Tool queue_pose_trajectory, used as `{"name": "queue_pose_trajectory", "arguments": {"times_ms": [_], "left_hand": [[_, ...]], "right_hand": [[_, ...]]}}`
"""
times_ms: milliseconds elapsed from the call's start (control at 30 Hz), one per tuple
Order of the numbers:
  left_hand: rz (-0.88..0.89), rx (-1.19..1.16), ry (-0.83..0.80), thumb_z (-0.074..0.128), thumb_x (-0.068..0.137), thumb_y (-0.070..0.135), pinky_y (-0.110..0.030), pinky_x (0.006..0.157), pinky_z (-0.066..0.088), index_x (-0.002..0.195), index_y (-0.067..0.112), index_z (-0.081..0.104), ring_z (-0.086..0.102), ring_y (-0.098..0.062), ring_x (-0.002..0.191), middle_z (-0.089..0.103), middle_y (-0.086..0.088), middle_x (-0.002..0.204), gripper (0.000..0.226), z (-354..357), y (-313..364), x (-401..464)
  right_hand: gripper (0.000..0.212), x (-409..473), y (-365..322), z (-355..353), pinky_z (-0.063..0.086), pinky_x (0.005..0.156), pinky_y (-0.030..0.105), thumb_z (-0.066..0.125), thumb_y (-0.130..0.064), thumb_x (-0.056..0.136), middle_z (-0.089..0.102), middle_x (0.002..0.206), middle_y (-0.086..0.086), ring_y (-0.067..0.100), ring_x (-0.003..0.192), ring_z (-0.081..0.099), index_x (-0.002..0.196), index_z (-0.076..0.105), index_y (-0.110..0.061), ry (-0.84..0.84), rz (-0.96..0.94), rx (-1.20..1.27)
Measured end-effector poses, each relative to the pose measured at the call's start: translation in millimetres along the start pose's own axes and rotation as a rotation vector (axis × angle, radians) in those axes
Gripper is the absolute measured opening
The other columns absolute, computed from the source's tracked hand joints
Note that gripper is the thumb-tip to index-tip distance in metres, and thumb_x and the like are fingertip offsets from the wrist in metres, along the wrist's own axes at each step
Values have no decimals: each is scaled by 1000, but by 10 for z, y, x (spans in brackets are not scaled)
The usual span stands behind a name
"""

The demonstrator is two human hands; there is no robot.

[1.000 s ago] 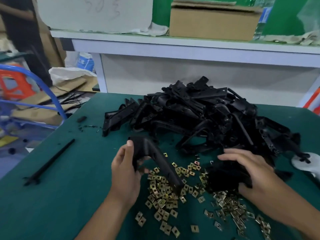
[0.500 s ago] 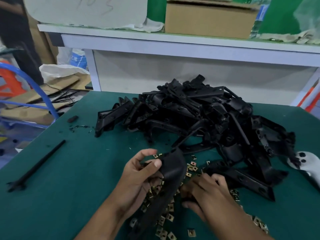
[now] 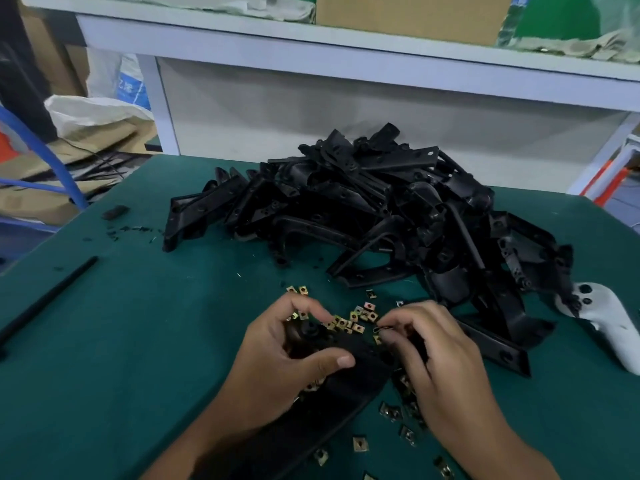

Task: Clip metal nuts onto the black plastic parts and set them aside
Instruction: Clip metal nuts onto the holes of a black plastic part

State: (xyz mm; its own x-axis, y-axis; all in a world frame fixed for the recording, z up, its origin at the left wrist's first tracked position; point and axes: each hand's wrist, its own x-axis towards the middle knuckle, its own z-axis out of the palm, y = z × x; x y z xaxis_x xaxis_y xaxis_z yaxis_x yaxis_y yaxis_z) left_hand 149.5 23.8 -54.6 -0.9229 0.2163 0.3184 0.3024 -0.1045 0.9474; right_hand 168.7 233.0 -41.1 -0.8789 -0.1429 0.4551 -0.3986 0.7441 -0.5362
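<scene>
Partly hidden, the black part [image 3: 349,368] sits gripped in the left hand [image 3: 277,362]; right hand [image 3: 436,362] pinches a blurred nut [image 3: 380,329].

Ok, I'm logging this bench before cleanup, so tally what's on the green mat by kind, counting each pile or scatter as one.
Heap of black plastic parts: 1
Black part gripped in the left hand: 1
Scatter of metal nuts: 1
Thin black rod: 1
Small black piece: 1
White controller: 1
Total: 6
</scene>
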Motion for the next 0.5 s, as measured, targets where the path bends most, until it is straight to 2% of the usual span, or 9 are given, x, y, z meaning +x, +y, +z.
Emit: {"name": "queue_pose_trajectory", "arguments": {"times_ms": [100,167,267,433,500], "left_hand": [[33,25,-18,93,67,31,-8,60,46,93,24,60,58,6,61,65,19,72,42,23,-20,-4],[9,34,-33,90,67,34,-11,59,46,90,33,62,56,4,60,63,17,68,37,33,-38,-14],[1,57,-62,87,69,37,-13,62,48,90,38,63,59,2,65,65,16,74,32,44,-59,-30],[-44,58,-112,85,78,43,-20,68,51,101,34,66,63,-6,73,67,10,82,31,18,-83,-30],[-87,16,-166,80,85,37,-22,73,53,107,29,68,65,-10,80,69,5,88,27,27,-73,-49]], "right_hand": [[5,-9,-8,-16,41,80,13,53,-45,96,60,98,-19,7,99,59,96,58,-44,-8,82,150],[7,-6,-22,-39,43,78,11,56,-44,95,65,98,-18,6,99,62,98,63,-43,-39,125,281],[14,6,-38,-59,46,77,9,58,-43,93,72,97,-18,3,96,66,101,69,-44,-112,187,452],[13,-4,-38,-62,48,77,10,61,-43,89,74,93,-13,3,92,69,99,69,-45,-101,241,518],[12,-9,-46,-59,50,79,12,62,-43,88,74,90,-9,6,89,69,98,70,-43,-113,266,573]]}}
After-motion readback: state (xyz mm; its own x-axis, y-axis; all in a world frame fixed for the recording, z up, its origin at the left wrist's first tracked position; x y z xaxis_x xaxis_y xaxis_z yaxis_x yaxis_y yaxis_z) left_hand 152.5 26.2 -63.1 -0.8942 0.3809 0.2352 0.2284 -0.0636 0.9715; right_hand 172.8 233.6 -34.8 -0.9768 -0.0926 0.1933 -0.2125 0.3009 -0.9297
